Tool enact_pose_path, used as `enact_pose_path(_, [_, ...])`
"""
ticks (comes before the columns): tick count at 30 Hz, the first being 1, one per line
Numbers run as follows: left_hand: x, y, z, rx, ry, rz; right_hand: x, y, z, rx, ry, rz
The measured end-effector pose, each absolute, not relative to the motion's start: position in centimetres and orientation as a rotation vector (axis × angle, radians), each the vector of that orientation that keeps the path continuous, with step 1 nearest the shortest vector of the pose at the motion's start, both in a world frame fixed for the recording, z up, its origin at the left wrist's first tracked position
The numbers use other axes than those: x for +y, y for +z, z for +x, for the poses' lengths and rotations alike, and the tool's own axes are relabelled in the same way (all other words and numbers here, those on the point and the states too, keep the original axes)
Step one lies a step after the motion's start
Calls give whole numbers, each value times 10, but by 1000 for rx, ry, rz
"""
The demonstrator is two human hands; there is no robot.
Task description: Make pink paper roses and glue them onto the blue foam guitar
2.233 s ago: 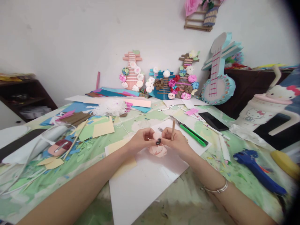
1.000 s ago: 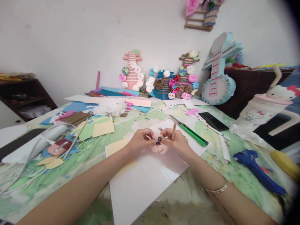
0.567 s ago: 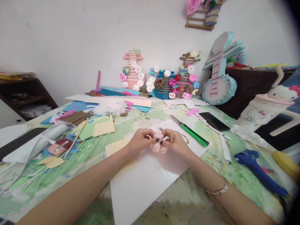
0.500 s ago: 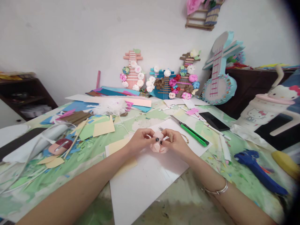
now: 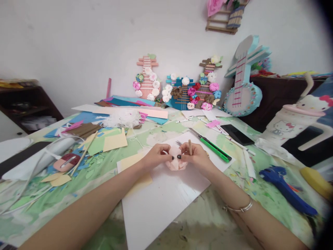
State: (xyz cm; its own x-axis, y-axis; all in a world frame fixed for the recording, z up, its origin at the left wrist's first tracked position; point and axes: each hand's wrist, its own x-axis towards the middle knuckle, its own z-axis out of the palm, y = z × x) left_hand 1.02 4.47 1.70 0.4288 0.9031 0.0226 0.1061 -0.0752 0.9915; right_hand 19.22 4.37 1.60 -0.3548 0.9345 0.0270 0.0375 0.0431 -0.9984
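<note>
A pale pink paper flower (image 5: 177, 166) is pinched between both hands, just above a white sheet (image 5: 156, 205). My left hand (image 5: 158, 155) is closed on its left side, thumb over the petals. From the right, my right hand (image 5: 194, 155) grips the flower with thumb and fingertips. A thin wooden stick (image 5: 190, 147) stands up between the fingers of that hand; its lower end is hidden. Behind the hands, the tips of scissors (image 5: 178, 142) show, mostly covered. A green utility knife (image 5: 214, 149) lies on the sheet's right edge.
At the left are paper scraps (image 5: 116, 141), a mouse (image 5: 67, 162) and white string (image 5: 125, 118). On the right lie a phone (image 5: 238, 134), a blue glue gun (image 5: 286, 189) and a white tumbler (image 5: 283, 121). Paper instruments with flowers (image 5: 148, 83) lean on the wall.
The thumbs have shifted slightly on the flower, and its lower petals look more spread. The stick in my right hand stands more upright and shows more of its length.
</note>
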Motion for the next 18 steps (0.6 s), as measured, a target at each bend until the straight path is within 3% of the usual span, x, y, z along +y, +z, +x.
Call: enact_pose_path(18, [45,14,9,863,941,1409,43,14,192,-1514,1355,-1035])
